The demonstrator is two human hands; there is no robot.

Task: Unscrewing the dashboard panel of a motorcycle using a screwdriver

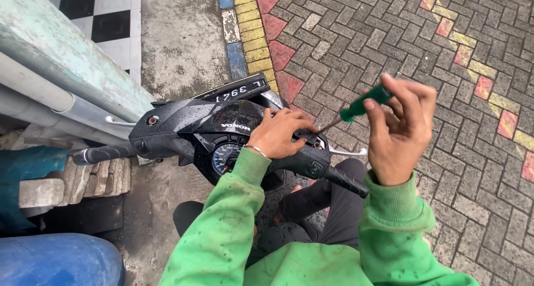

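A black scooter handlebar cover with a round speedometer sits in front of me. My left hand rests on the cover's right side, fingers pressed beside the switch housing. My right hand grips the green handle of a screwdriver. Its thin shaft slants down-left with the tip at the switch housing. The right grip and silver brake lever lie just below my right hand. Both sleeves are green.
The left grip points toward a pale green wall and grey pipe. A blue drum and stacked stone blocks stand at the lower left. Brick paving with coloured bands spreads to the right.
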